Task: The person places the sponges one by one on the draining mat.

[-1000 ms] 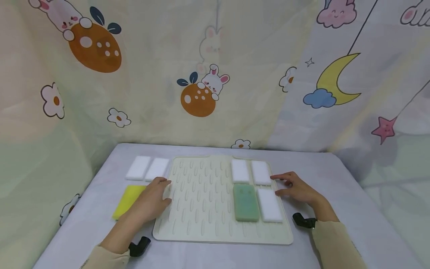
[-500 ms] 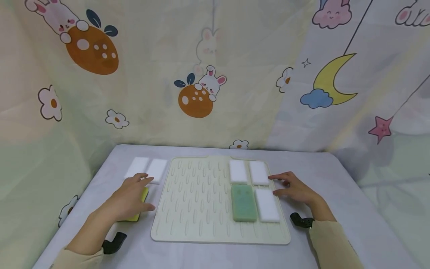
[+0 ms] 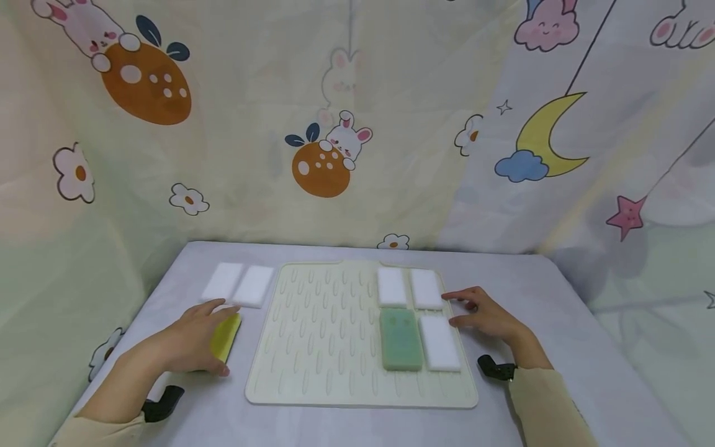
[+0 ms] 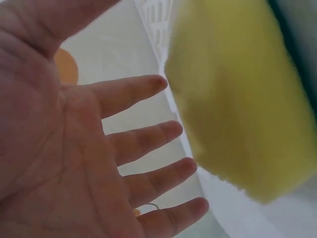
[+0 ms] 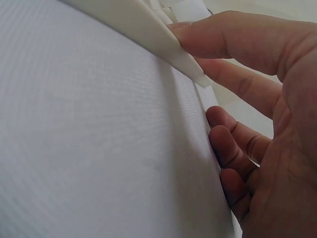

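My left hand (image 3: pixel 187 338) hovers over a yellow sponge (image 3: pixel 226 336) on the table's left side, covering part of it. In the left wrist view its fingers are straight and spread beside the sponge (image 4: pixel 233 99), which has a dark green layer along one side. My right hand (image 3: pixel 491 316) rests at the right edge of a cream ridged mat (image 3: pixel 313 335); in the right wrist view the thumb and forefinger touch the mat's edge (image 5: pixel 143 34), the other fingers loosely bent. On the mat's right part lie a green sponge (image 3: pixel 401 339) and three white sponge-like blocks (image 3: pixel 440 343).
Two more white blocks (image 3: pixel 253 286) lie side by side at the back left of the table, left of the mat. White cloth (image 3: pixel 357 428) covers the table. A printed curtain (image 3: pixel 251 124) hangs behind and on both sides.
My left hand has left the mat's left edge and moved left over the yellow sponge. The right hand has stayed at the mat's right edge. The head view has shifted slightly.
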